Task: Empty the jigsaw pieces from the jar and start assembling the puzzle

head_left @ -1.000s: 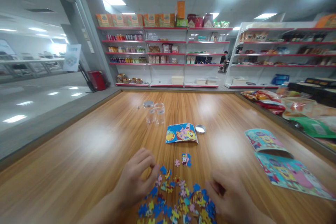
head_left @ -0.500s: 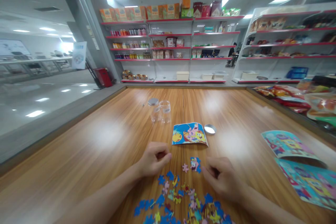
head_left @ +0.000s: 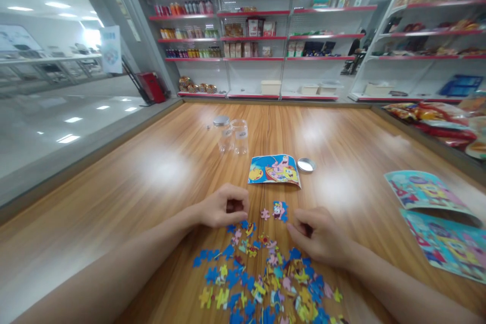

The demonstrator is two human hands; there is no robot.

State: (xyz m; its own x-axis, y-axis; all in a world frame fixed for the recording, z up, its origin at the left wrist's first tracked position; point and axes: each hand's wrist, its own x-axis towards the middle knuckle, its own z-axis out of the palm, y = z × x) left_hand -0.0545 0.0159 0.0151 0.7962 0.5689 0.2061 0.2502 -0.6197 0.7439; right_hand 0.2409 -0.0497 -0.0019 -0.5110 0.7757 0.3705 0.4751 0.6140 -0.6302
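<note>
Loose jigsaw pieces (head_left: pixel 243 278), blue, yellow and pink, lie spread on the wooden table in front of me. Beyond them is a small joined cluster of jigsaw pieces (head_left: pixel 280 211), with a single pink jigsaw piece (head_left: pixel 265 214) just left of it. My left hand (head_left: pixel 226 206) rests loosely curled at the upper left of the spread, and no piece shows in it. Close to the cluster's right side, my right hand (head_left: pixel 317 233) is curled too, with nothing visible in its fingers. A cartoon picture sheet (head_left: pixel 274 169) lies beyond both hands.
A lidded clear jar (head_left: pixel 225 136) and an open clear jar (head_left: pixel 240 137) stand farther back. Right of the sheet lies a silver lid (head_left: pixel 306 164). Two more picture sheets (head_left: pixel 429 197) are at right. Snack bags (head_left: pixel 429 119) sit past the right edge; stocked shelves (head_left: pixel 250 38) rise behind.
The view has tipped downward, so more loose pieces show at the bottom. My left hand has shifted slightly and its wrist has lifted; my right hand stays beside the cluster.
</note>
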